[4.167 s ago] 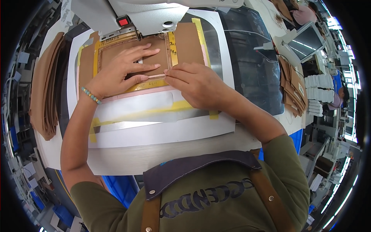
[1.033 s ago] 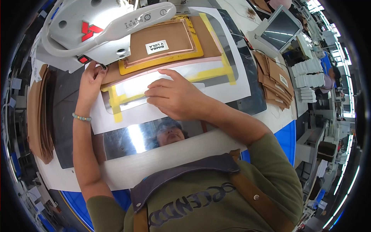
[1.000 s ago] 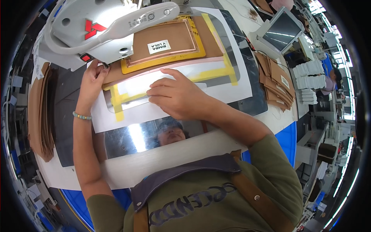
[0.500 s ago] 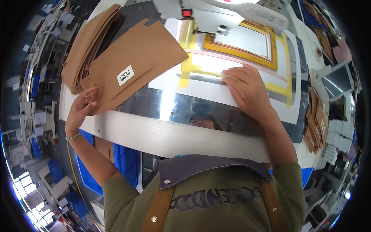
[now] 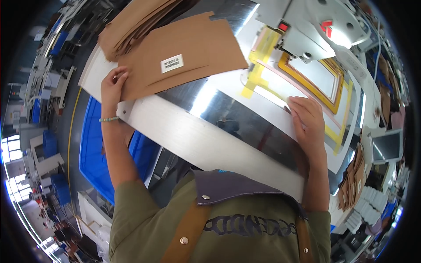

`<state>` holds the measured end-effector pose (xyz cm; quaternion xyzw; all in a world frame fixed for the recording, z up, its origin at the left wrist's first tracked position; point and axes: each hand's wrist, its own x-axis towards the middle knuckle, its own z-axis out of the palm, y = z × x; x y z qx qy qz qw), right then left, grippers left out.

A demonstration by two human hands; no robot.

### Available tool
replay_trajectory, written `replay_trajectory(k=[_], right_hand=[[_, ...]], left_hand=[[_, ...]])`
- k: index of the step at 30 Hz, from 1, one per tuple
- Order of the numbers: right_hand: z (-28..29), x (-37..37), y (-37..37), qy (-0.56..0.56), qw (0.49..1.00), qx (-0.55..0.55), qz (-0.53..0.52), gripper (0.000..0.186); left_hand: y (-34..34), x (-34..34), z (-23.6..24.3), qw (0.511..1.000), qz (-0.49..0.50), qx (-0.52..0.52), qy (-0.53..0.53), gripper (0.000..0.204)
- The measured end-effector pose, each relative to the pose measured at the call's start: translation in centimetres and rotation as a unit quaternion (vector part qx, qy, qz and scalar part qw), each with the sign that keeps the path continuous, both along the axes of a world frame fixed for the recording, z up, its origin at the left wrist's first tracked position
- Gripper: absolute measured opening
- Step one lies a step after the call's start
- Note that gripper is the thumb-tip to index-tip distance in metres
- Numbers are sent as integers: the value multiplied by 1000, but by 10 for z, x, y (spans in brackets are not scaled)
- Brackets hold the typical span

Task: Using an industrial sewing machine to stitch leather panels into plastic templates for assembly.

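The left hand's (image 5: 115,83) thumb and fingers pinched the brown panel (image 5: 206,39) at its near left corner; the right hand (image 5: 309,116) was empty, fingers loosely bent, over the white sheet (image 5: 280,118), though whether they touched it I could not tell. The panel lay left of the yellow frame (image 5: 335,103), beside the brown stack (image 5: 127,30). The step seemed to be laying the panel aside, the next move calling for a flat, level release. The stack crowded its far left; the machine head (image 5: 307,37) overhung the frame; a blue bin (image 5: 94,153) stood below.
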<state>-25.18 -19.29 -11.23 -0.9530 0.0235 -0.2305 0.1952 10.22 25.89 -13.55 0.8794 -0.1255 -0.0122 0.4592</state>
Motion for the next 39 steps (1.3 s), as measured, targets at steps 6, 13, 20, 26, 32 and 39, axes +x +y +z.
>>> replay_trajectory(k=[6, 13, 20, 26, 32, 39], right_hand=[[0, -2, 1, 14, 1000, -5, 8, 21], [-5, -5, 2, 38, 999, -19, 25, 20], [-8, -7, -3, 35, 999, -17, 21, 22], [-10, -7, -3, 44, 999, -13, 17, 22], [-6, -6, 0, 43, 999, -18, 15, 22], [-3, -4, -2, 23, 999, -19, 24, 19]], left_hand=[[86, -41, 25, 978, 4, -77, -192, 40], [240, -137, -42, 970, 220, -35, -97, 52], [356, -232, -152, 941, 317, 60, 99, 54], [382, -214, -189, 876, 291, 362, 129, 74], [273, -133, -175, 929, 195, 300, 88, 104], [247, -124, -167, 901, 92, 421, 53, 109]])
